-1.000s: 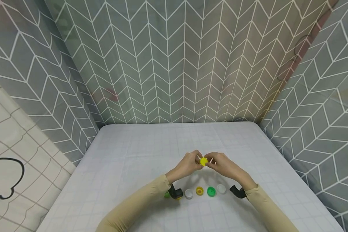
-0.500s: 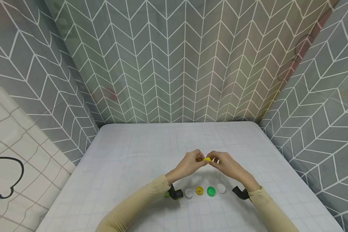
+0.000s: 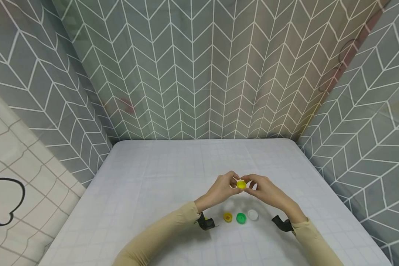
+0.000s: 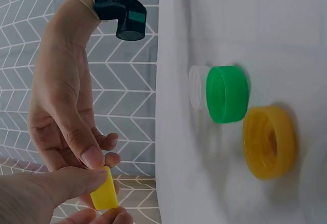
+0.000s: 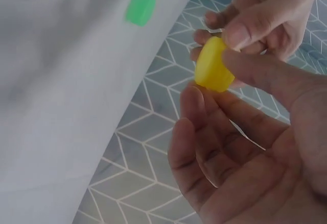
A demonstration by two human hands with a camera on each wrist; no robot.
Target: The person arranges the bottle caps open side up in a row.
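A bright yellow bottle cap (image 3: 241, 184) is held up above the table between both hands. My left hand (image 3: 223, 187) pinches its left side with thumb and fingers. From the right, my right hand (image 3: 262, 188) pinches the same cap at its edge. The cap's side wall shows in the left wrist view, where the right hand (image 4: 64, 91) reaches in from above. In the right wrist view, the left thumb and fingers (image 5: 276, 20) meet the cap beside the right thumb (image 5: 271, 76). Some fingertips are hidden behind it.
On the white-covered table (image 3: 159, 166), nearer the body, lie an orange-yellow cap (image 3: 227, 217), a green cap (image 3: 241, 218) and a whitish cap (image 3: 252, 215). Another whitish cap (image 4: 314, 183) is cut off in the left wrist view. A green cap (image 5: 140, 9) shows in the right wrist view.
The yellow cap has turned between the fingers and now shows its rim upward. Both hands have shifted slightly right, and the left wrist's camera now covers a whitish cap.
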